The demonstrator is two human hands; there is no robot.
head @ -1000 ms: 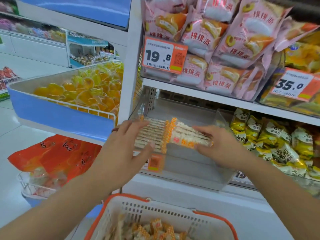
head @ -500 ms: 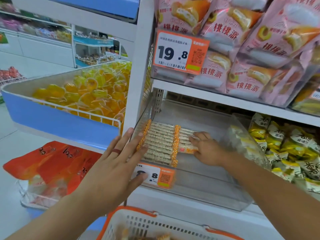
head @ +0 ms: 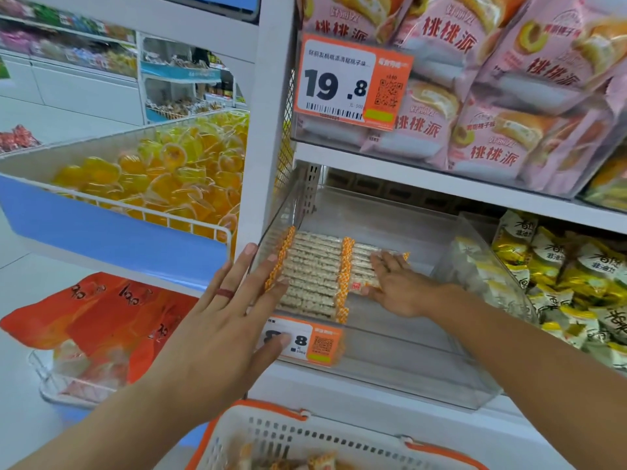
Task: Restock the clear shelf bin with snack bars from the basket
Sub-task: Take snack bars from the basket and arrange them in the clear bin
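A shop aisle with a pale floor is seen, and a white shelf unit (head: 271, 130) fills the right side. On its middle shelf a clear bin (head: 424, 361) is placed, tilted down toward its front edge. The snack bars (head: 314, 269) are laid in neat rows at the left side of the bin, against its left wall; the right half and the back of the bin floor are bare. The right hand (head: 395, 286) is laid flat and released on the second row of bars, nothing is grasped. The left hand (head: 220, 320) is spread open against the front left corner of the bin, its thumb over the orange price tag (head: 314, 344). Pink cake bags (head: 475, 96) are stacked on the shelf above, yellow packets (head: 556, 276) beside the bin's right wall. A tray of jelly cups (head: 163, 178) stands to the left. The basket (head: 339, 442) is seen at the lower edge, with some bars inside.
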